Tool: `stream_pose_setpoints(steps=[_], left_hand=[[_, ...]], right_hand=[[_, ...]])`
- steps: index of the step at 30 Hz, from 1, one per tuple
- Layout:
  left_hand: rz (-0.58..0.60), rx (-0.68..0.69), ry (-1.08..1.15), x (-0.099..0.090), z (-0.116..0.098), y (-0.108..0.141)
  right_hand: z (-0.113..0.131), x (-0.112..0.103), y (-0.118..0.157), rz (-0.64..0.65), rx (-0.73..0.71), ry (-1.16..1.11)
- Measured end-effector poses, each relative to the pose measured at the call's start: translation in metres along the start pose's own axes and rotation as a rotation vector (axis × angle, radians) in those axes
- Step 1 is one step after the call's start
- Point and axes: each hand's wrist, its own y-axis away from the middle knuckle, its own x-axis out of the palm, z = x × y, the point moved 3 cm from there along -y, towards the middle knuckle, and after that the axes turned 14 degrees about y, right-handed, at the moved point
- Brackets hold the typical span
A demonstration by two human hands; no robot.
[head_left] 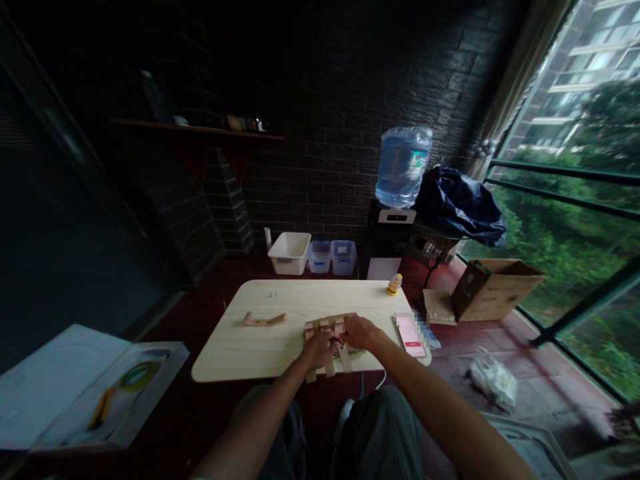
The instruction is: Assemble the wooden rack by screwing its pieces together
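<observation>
Flat brown strips, paper or cardboard by their look, cross each other in a woven piece (316,326) near the front edge of the table. My left hand (316,351) lies over its lower middle, with the fingers closed on a strip. From the right, my right hand (360,332) reaches in with curled fingers, pinching a strip close to the left fingertips. Loose strip ends (345,360) hang toward me at the table's edge. What exactly lies between the fingertips is small and partly hidden. A separate bent brown strip (265,321) rests to the left.
On the pale table (225,360) are a small yellow-capped bottle (394,285), a phone (411,335) at the right edge and small thin pieces (273,294). An open white case (125,400) stands left. Bins (290,253), a water dispenser (393,233) and a cardboard box (493,290) stand beyond.
</observation>
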Motion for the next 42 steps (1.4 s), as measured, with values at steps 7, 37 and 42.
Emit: stream_pose_setpoints(steps=[7, 37, 42], left_hand=[[-0.008, -0.004, 0.033, 0.001, 0.001, 0.001], [0.030, -0.045, -0.017, -0.006, -0.009, 0.003], [0.024, -0.047, -0.033, -0.006, -0.011, 0.004]], right_hand=[[0.005, -0.011, 0.010, 0.008, -0.175, 0.091], [0.005, 0.002, -0.010, -0.013, -0.099, 0.115], [0.001, 0.001, -0.012, 0.066, 0.026, 0.012]])
